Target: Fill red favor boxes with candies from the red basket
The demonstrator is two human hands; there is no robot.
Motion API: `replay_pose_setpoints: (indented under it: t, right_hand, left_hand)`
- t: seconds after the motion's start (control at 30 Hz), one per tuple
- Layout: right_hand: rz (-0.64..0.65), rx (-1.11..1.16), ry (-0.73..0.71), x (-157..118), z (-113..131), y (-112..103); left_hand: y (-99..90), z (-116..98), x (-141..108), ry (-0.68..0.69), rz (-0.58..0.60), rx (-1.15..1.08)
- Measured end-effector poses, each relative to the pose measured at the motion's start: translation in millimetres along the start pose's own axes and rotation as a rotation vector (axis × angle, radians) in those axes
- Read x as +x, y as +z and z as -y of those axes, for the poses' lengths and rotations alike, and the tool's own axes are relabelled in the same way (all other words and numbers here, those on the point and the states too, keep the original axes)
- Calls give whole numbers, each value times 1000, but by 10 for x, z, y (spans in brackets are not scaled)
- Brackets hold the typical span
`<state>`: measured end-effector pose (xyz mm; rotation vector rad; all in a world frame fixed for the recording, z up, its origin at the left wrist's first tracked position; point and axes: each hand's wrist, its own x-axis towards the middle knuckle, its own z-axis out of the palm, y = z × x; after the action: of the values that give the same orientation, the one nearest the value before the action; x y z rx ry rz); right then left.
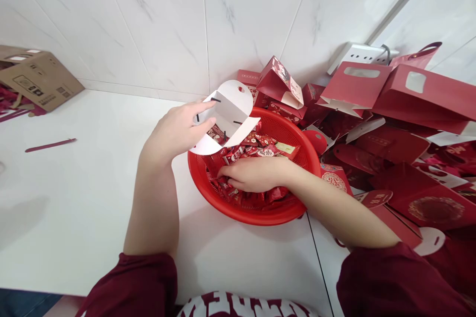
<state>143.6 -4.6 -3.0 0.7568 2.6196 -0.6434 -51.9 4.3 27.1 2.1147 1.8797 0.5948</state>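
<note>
One open paper gift box (243, 96), white inside with black slots, flaps spread: tilted above the far left part of the basket, some red-wrapped pieces inside. Left hand (178, 129): grip closed on the box's near left side, thumb and forefinger reaching over the opening. One round red plastic basket (256, 220), perforated, on the white counter (92, 183): holds many red-wrapped sweets (266, 152). Right hand (256, 173): in the basket, fingers curled down among the sweets; whether the grip pinches one cannot be told, the fingertips being hidden. Right side: heap of red gift boxes (386, 141), several with cut-out handles; white power strip (362, 53) behind, against the marbled wall (148, 20). Left side: brown cardboard carton (48, 79), open, red items inside; nearer, one thin red strip (51, 145), lying flat.
</note>
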Motion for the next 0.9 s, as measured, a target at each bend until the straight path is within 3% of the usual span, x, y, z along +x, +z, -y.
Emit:
replay_pose_setpoints:
  t: [0.17, 0.3, 0.4, 0.6, 0.73, 0.9]
  right_hand:
    - [-202, 207, -220, -689, 120, -223]
    - [-556, 260, -217, -1088, 119, -376]
    - [-714, 209, -148, -1086, 20, -390]
    - [-713, -26, 109, -692, -210, -201]
    - [-781, -9, 91, -642, -252, -117]
    - [-1132, 32, 52, -740, -300, -119]
  left_hand:
    - [-20, -82, -35, 63, 183, -110]
    - [30, -215, -46, 178, 441, -163]
    - [85, -276, -31, 223, 532, -169]
    - [88, -231, 47, 235, 710, -102]
    - [42, -188, 43, 165, 662, -124]
    - [-8, -137, 3, 37, 313, -156]
